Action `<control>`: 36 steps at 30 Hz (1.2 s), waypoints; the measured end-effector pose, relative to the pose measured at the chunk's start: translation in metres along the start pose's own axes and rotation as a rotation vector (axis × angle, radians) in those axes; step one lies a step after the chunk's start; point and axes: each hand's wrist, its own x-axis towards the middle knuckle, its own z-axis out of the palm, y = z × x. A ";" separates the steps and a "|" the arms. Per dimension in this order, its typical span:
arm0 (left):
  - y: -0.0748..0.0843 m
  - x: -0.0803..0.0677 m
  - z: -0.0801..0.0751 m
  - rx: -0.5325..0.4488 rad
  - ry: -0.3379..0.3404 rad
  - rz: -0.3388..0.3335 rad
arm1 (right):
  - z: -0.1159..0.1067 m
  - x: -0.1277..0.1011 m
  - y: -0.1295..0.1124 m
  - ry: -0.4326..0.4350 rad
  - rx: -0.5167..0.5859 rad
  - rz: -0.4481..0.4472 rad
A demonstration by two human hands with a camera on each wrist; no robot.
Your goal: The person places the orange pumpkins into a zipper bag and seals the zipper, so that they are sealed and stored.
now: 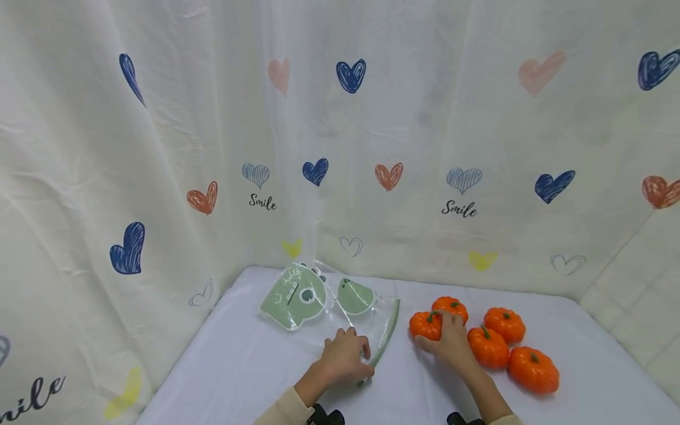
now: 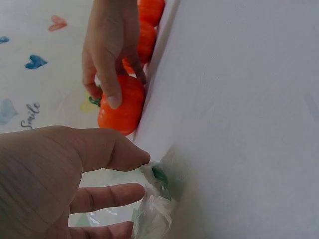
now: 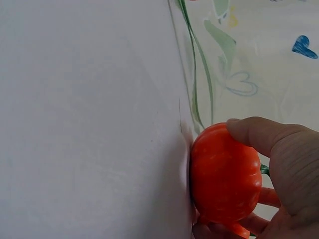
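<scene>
On the white table (image 1: 239,366), my left hand (image 1: 342,357) is pinching the clear bag (image 1: 329,307) at its green zip edge; it's looking thin, floppy, slippery. My right hand (image 1: 451,342) is curling round a pumpkin (image 1: 425,324), probably light and rigid, sitting just beside the bag mouth. Open room is lying up front.

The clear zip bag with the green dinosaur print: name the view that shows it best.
The head view: the whole zip bag lies flat, with the left hand at its green edge. The left wrist view shows only a pinched corner; the right wrist view shows only the green zip edge.
</scene>
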 end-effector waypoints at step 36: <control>-0.005 0.011 0.000 0.019 0.316 0.252 | -0.007 0.001 0.005 -0.016 -0.010 -0.023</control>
